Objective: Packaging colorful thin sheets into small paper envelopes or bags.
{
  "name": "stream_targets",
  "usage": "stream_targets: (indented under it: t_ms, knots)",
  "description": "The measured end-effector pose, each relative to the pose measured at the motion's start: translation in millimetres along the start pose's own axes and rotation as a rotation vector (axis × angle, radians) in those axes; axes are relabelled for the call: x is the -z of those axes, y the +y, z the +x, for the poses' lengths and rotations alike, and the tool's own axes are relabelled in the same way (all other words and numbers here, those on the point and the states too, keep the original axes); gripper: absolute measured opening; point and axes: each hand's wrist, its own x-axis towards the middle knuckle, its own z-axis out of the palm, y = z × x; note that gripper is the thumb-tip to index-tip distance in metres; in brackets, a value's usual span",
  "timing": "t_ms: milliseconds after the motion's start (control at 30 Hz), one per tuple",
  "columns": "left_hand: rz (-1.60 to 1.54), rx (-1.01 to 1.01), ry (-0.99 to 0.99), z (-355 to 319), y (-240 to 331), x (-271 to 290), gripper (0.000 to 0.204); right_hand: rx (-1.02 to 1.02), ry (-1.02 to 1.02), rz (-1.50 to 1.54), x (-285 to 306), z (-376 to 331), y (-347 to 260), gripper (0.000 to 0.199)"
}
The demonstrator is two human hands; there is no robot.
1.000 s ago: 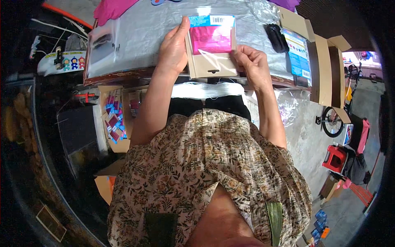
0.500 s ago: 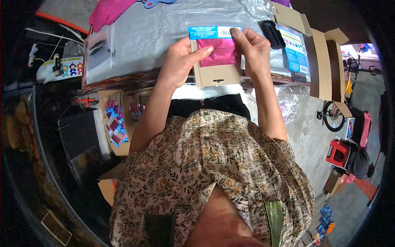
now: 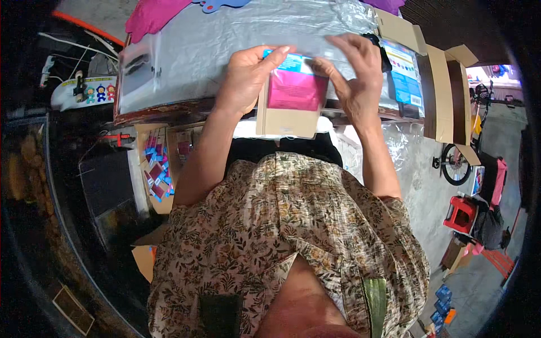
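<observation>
Right fingers [image 3: 356, 55] newly wide-apart beside packet [image 3: 297, 90]

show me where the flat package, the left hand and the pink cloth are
flat package [image 3: 293, 94]: head view, on the pink panel at its middle
left hand [image 3: 246, 80]: head view, on the back of the hand
pink cloth [image 3: 155, 17]: head view, on the middle of its visible part

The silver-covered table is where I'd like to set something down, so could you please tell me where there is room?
Bare silver cover lies between the clear plastic packaging and left hand, and beyond the held package. The right end is crowded: black case, blue-and-white package, cardboard box alongside.
</observation>
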Motion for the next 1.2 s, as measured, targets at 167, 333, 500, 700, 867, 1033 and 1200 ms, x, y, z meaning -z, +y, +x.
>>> stream_targets:
  t_ms: [167, 333, 500, 700, 867, 1033, 1200]
  knots:
    - [0.082, 0.026, -0.129, -7, 6, -9, 0.026, 0.318, -0.267, -0.138, 15, 14, -8, 0.024]
    - [0.259, 0.014, -0.203, -11, 13, -10, 0.024, 0.452, -0.398, -0.192, 20, 19, -6, 0.023]
    - [0.367, 0.019, -0.251, -12, 10, -8, 0.023, 0.472, -0.449, -0.192, 21, 21, -5, 0.023]
    - [0.27, 0.035, -0.208, -14, 2, -12, 0.023, 0.487, -0.491, -0.136, 29, 19, -2, 0.017]
    - [0.417, 0.009, -0.227, -18, 9, -20, 0.022, 0.494, -0.533, -0.065, 35, 23, 0, 0.021]
    - [0.431, -0.015, -0.258, -19, 8, -23, 0.022, 0.461, -0.504, -0.033, 35, 17, 3, 0.02]
    - [0.438, 0.027, -0.236, -19, 9, -22, 0.022, 0.436, -0.361, -0.058, 24, 11, 3, 0.017]
